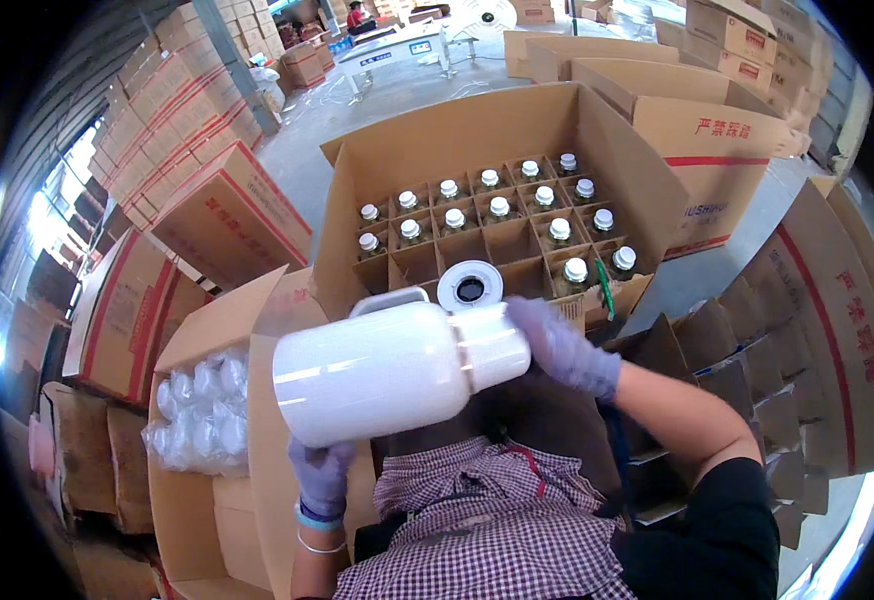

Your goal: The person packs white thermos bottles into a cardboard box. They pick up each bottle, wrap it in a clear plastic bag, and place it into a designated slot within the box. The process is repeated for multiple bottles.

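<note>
A large glossy white jug point(372, 370) lies tilted on its side in front of my body, its handle point(389, 302) on the far side and its narrow white top end point(495, 345) pointing right. My left hand point(322, 482), in a pale lilac glove, is closed under the jug's wide base; its fingertips are partly hidden. My right hand point(562, 348), gloved too, is closed round the narrow top end. Just beyond the jug stands an open carton point(457, 115) with cardboard dividers, holding several clear bottles with white caps point(499, 207).
A white disc with a dark centre point(470, 288) sits at the carton's near edge, and a green pen-like item point(605, 290) is at its right. On my left, an open box point(267, 375) holds bagged clear items point(202, 410). Empty dividers point(717, 340) lie at right. Stacked cartons point(162, 110) stand behind.
</note>
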Demonstrator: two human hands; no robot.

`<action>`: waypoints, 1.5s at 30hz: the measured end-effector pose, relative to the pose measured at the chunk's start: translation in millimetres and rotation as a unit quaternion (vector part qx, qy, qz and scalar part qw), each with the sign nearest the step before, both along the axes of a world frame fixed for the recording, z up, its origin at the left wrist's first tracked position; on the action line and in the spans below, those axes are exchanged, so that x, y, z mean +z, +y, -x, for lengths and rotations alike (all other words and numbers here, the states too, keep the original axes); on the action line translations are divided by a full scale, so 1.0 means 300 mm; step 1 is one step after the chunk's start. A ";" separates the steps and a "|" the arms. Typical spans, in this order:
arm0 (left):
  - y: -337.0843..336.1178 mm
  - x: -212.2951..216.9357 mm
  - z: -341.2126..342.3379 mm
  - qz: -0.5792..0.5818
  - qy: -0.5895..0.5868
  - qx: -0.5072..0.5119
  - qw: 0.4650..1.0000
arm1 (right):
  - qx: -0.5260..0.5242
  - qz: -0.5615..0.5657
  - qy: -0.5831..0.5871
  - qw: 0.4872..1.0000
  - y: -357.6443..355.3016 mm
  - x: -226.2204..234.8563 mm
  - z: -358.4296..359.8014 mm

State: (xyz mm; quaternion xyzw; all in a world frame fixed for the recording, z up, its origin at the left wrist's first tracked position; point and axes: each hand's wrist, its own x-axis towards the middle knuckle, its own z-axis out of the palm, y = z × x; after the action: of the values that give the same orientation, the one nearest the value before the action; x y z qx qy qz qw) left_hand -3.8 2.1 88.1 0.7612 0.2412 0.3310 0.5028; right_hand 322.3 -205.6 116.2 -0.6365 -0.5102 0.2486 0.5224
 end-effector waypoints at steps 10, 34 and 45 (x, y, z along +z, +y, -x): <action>0.025 0.206 -0.115 -0.161 -0.019 -0.078 0.984 | -0.074 -0.035 0.257 0.963 -0.090 -0.057 0.214; -0.066 0.126 -0.571 -0.295 0.225 -0.360 0.856 | 0.023 0.296 -0.443 0.846 0.356 -0.368 -0.349; 0.104 0.047 -0.543 0.314 -0.071 -0.227 0.919 | -0.001 0.041 0.210 0.977 0.249 0.096 -0.155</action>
State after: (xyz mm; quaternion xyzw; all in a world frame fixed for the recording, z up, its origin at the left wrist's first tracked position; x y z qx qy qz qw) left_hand 159.2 33.2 102.1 0.5734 0.1167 0.1685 0.7933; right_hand 368.8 -130.8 144.9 -0.5912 -0.3778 0.3968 0.5918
